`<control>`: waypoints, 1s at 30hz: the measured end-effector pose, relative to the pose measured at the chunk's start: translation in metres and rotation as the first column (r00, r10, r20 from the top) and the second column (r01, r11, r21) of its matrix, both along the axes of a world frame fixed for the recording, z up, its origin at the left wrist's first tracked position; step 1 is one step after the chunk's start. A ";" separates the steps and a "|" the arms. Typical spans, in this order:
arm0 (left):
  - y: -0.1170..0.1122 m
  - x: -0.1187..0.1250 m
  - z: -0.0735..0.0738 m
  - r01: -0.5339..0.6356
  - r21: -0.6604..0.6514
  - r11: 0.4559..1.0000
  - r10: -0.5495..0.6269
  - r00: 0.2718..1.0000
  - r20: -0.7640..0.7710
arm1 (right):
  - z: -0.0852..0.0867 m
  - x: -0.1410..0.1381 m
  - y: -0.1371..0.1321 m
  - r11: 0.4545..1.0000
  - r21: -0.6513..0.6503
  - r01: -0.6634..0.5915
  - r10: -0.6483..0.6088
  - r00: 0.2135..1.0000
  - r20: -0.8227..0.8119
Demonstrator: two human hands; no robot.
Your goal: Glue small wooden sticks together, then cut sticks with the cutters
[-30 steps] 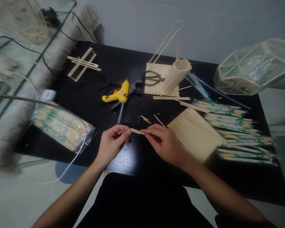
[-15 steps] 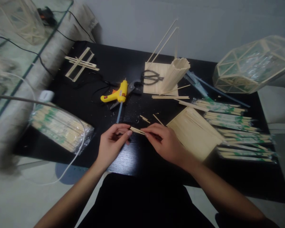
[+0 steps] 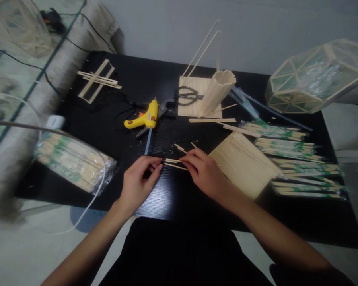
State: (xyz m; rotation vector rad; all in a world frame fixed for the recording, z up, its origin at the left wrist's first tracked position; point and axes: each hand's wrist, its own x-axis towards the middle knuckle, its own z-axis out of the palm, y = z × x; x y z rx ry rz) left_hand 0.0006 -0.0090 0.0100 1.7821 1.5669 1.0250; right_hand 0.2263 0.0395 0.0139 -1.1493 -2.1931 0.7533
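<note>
Thin sticks (image 3: 176, 166) span the gap between the hands, over the near part of the black table (image 3: 164, 198); the left hand (image 3: 141, 178) pinches their left ends; the right hand (image 3: 204, 171), fingertips narrow, pinches the upper right end; the lower stick diverges; uneven finger pressure could skew or drop it; loose offcuts (image 3: 180, 148) just beyond could then cause a mix-up; the yellow glue gun (image 3: 143, 119) lies farther off.

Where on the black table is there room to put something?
The table looks bare at the back, between the crossed sticks and the square stick base, and at its front right corner, below the wrapped sticks. A shiny patch borders the left hand. It's crowded around the glue gun and from that base to the wrapped sticks.
</note>
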 end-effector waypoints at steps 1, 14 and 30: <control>0.000 -0.001 0.000 0.024 0.005 1.000 -0.024 0.999 -0.023 | -0.001 -0.001 0.000 1.000 0.010 0.007 -0.007 1.000 0.006; 0.004 0.001 -0.009 0.199 0.049 0.979 -0.170 0.923 -0.345 | -0.004 -0.003 -0.001 0.998 0.070 0.004 -0.011 0.995 0.102; 0.006 -0.026 0.008 0.356 -0.051 0.933 -0.359 0.910 -0.207 | -0.005 -0.008 -0.004 0.995 0.062 -0.082 0.076 0.993 0.087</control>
